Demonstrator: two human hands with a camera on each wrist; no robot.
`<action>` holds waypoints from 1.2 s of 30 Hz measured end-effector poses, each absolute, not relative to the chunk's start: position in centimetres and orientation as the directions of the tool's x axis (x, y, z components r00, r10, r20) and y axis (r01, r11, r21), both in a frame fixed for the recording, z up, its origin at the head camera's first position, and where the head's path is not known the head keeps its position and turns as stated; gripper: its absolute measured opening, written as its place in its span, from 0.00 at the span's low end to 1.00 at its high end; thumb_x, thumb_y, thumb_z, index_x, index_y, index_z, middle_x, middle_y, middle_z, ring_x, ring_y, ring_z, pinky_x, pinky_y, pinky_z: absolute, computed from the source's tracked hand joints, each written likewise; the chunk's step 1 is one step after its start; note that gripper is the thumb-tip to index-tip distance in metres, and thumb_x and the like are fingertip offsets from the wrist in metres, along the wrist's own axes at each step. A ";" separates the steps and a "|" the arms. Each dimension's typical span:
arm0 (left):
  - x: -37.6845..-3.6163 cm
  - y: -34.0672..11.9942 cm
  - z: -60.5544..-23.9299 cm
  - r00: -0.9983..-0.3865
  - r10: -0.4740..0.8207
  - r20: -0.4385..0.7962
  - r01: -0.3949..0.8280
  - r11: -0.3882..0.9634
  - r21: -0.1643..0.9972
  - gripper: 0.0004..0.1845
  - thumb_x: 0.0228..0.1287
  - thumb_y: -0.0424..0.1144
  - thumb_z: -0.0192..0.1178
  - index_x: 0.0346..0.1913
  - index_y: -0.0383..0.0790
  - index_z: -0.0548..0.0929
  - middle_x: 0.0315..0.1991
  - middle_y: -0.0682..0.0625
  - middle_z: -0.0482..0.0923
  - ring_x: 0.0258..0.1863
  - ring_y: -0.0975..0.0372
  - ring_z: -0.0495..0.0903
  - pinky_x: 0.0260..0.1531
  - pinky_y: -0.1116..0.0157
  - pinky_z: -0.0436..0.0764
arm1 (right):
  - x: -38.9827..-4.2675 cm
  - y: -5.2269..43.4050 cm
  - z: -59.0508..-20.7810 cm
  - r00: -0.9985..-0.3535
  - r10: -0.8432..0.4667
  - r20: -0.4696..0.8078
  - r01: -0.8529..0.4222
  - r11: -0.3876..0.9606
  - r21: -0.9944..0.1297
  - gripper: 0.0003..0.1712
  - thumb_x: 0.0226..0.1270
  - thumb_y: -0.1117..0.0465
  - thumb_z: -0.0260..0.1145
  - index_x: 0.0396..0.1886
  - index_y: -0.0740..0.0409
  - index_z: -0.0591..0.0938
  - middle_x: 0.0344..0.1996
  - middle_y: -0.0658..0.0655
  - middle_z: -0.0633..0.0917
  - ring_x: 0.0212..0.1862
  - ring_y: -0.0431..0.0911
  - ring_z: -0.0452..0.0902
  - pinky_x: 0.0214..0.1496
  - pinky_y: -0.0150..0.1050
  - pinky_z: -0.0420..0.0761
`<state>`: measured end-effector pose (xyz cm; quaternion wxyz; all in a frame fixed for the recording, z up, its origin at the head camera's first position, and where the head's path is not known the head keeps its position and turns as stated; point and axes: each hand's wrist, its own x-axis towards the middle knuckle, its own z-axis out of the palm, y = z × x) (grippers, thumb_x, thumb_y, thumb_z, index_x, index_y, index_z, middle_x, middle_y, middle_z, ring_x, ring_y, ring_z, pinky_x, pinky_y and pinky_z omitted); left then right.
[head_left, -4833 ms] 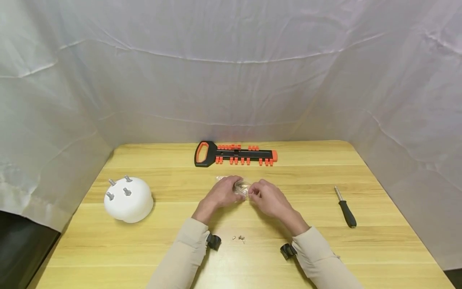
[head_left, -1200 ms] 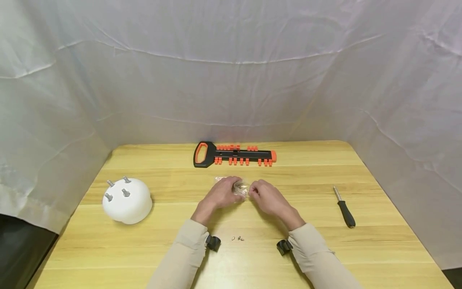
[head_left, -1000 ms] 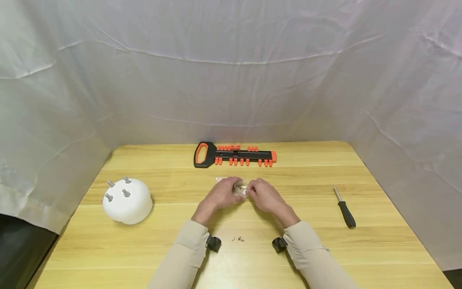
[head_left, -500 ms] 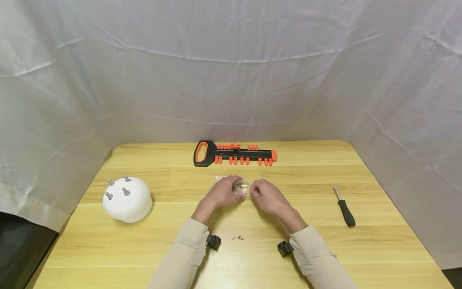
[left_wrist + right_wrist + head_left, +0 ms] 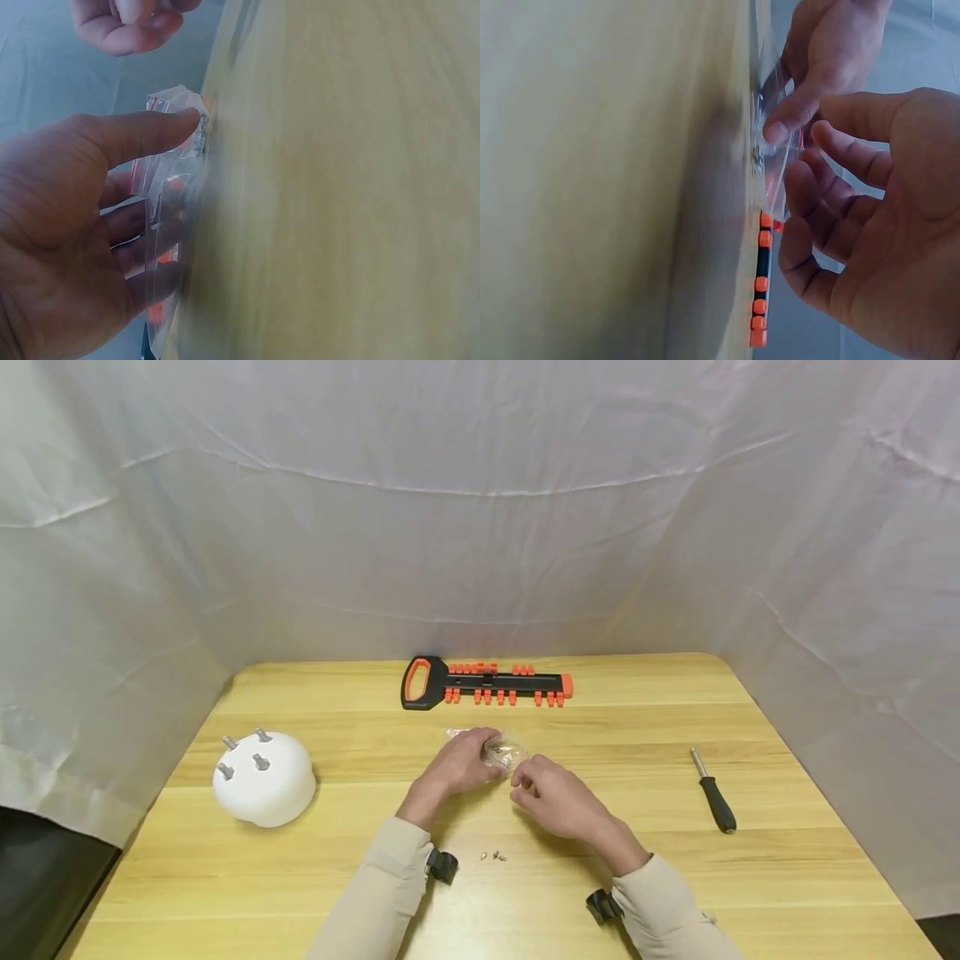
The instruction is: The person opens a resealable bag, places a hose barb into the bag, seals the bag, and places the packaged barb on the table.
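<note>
My left hand [image 5: 461,764] holds a small clear plastic bag [image 5: 510,748] against the wooden table [image 5: 750,877], near its middle. In the left wrist view its thumb presses on the bag [image 5: 169,172] and its fingers curl behind it. Small metal parts show inside the bag [image 5: 772,150]. My right hand [image 5: 555,793] sits just in front and to the right of the bag, off it, fingers curled with the thumb close to the fingertips. I cannot see whether it pinches anything. A few tiny screws [image 5: 493,856] lie on the table between my forearms.
A white dome [image 5: 262,777] with metal studs on top stands at the left. A black and orange bit holder [image 5: 487,683] lies along the back. A black-handled screwdriver [image 5: 712,793] lies at the right. White cloth walls close off three sides.
My right hand has drawn back from the bag toward me and slightly down. The left hand and the bag have stayed where they were.
</note>
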<state>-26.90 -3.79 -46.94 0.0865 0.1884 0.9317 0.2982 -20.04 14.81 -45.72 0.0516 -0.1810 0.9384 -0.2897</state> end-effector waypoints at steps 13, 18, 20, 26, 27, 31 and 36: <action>-26.8 -3.8 -46.7 -0.925 0.372 -0.084 0.255 0.767 0.588 0.37 0.55 0.48 0.71 0.67 0.47 0.71 0.65 0.48 0.74 0.63 0.53 0.73 0.65 0.55 0.72 | -17.6 14.4 -45.9 -0.856 -0.517 -0.018 -0.446 0.756 -0.478 0.04 0.67 0.52 0.64 0.33 0.44 0.81 0.32 0.39 0.76 0.32 0.34 0.70 0.37 0.30 0.75; -26.7 -3.8 -46.7 -0.923 0.373 -0.088 0.255 0.769 0.585 0.37 0.55 0.49 0.71 0.68 0.47 0.71 0.65 0.48 0.74 0.63 0.53 0.73 0.65 0.55 0.71 | -17.0 14.2 -46.1 -0.824 -0.566 -0.040 -0.482 0.735 -0.476 0.03 0.66 0.53 0.65 0.31 0.42 0.80 0.30 0.39 0.75 0.30 0.33 0.69 0.33 0.28 0.72; -26.7 -3.8 -46.7 -0.923 0.376 -0.085 0.259 0.768 0.586 0.37 0.55 0.49 0.71 0.68 0.46 0.71 0.65 0.48 0.74 0.63 0.53 0.73 0.65 0.54 0.71 | -16.8 14.0 -46.2 -0.815 -0.578 -0.042 -0.494 0.731 -0.471 0.03 0.65 0.53 0.66 0.31 0.42 0.80 0.30 0.40 0.75 0.29 0.32 0.69 0.33 0.28 0.72; -26.7 -3.9 -46.7 -0.919 0.386 -0.077 0.274 0.767 0.580 0.36 0.56 0.49 0.70 0.67 0.46 0.71 0.64 0.48 0.74 0.63 0.53 0.73 0.65 0.55 0.72 | -16.3 13.6 -46.1 -0.794 -0.605 -0.054 -0.518 0.721 -0.460 0.03 0.62 0.53 0.68 0.31 0.43 0.82 0.30 0.40 0.76 0.29 0.31 0.69 0.33 0.27 0.72; -26.7 -3.9 -46.7 -0.919 0.387 -0.076 0.274 0.767 0.581 0.36 0.56 0.49 0.70 0.67 0.46 0.71 0.64 0.48 0.74 0.63 0.53 0.73 0.65 0.55 0.72 | -16.3 13.5 -46.1 -0.791 -0.609 -0.057 -0.521 0.720 -0.459 0.03 0.62 0.53 0.68 0.31 0.44 0.82 0.30 0.41 0.77 0.29 0.31 0.69 0.33 0.27 0.72; -26.7 -3.9 -46.8 -0.921 0.381 -0.078 0.266 0.762 0.590 0.36 0.56 0.49 0.70 0.67 0.47 0.71 0.64 0.48 0.74 0.63 0.53 0.73 0.64 0.55 0.72 | -16.2 13.2 -46.1 -0.783 -0.619 -0.063 -0.534 0.721 -0.443 0.02 0.60 0.54 0.69 0.31 0.45 0.84 0.29 0.40 0.77 0.29 0.31 0.68 0.34 0.27 0.73; -26.7 -4.0 -46.8 -0.922 0.378 -0.079 0.259 0.758 0.598 0.35 0.56 0.48 0.70 0.67 0.47 0.71 0.63 0.48 0.75 0.62 0.54 0.74 0.63 0.55 0.73 | -16.2 12.9 -46.2 -0.769 -0.637 -0.058 -0.562 0.717 -0.412 0.02 0.58 0.56 0.69 0.30 0.46 0.84 0.29 0.40 0.76 0.29 0.31 0.68 0.35 0.28 0.74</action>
